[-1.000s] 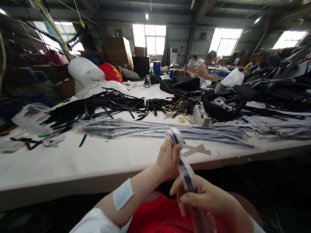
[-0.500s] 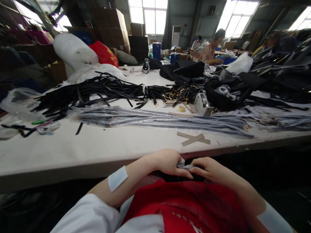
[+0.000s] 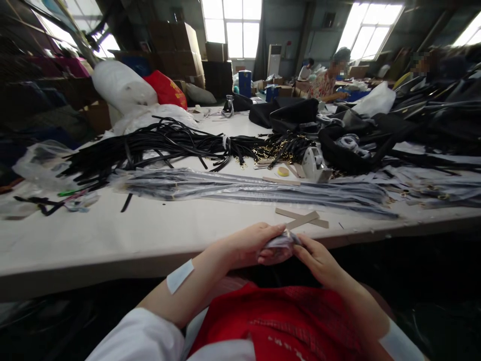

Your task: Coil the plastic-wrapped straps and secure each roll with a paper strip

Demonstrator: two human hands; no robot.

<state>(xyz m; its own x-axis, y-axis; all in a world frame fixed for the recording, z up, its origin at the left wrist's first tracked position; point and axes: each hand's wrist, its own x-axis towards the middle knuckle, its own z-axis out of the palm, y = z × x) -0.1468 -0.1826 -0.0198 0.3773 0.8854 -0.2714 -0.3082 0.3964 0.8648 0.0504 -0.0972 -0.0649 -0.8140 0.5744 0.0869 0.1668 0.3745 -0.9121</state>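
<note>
My left hand and my right hand meet just below the near edge of the white table. Between them they pinch a strap in a clear plastic sleeve, bunched small at the fingertips. Both hands are closed on it. Its lower part is hidden behind my hands and lap. A row of sleeved straps lies across the table in front of me. Behind that lies a bundle of bare black straps with gold clasps at its right end.
Two crossed cardboard strips lie by the table edge. A tape dispenser and a yellow tape roll sit mid-table. Black bags pile up at the right, plastic bags at the left. A person works at the far end.
A second ago I held the sleeved strap upright, my left hand high and my right hand low. Both hands then dropped to my lap. Now they have risen slightly with the sleeve bunched between them.
</note>
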